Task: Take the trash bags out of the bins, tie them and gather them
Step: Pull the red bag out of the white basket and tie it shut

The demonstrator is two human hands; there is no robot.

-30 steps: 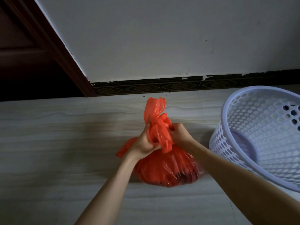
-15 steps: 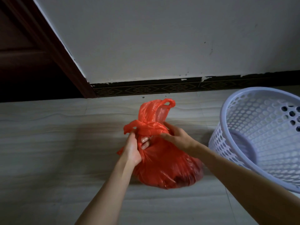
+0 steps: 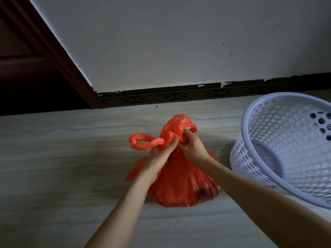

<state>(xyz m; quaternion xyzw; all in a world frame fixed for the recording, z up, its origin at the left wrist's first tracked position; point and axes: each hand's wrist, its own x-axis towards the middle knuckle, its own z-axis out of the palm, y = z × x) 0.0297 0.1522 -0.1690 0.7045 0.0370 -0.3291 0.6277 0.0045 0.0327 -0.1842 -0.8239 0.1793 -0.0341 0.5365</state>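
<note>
Red trash bag [image 3: 180,185] full, sits upright on floor, neck bunched w/ two loose handle loops. Lavender perforated bin [image 3: 286,149] just right, tilted.

Two bare forearms are extended forward from the lower edge of the frame and brought together at the centre. The left hand [image 3: 157,158] is closed in a pinch around the twisted neck of a crinkled red plastic trash bag [image 3: 180,183], thumb uppermost. The right hand [image 3: 192,149] is held just beside it, its fingers curled into a looped handle.
</note>
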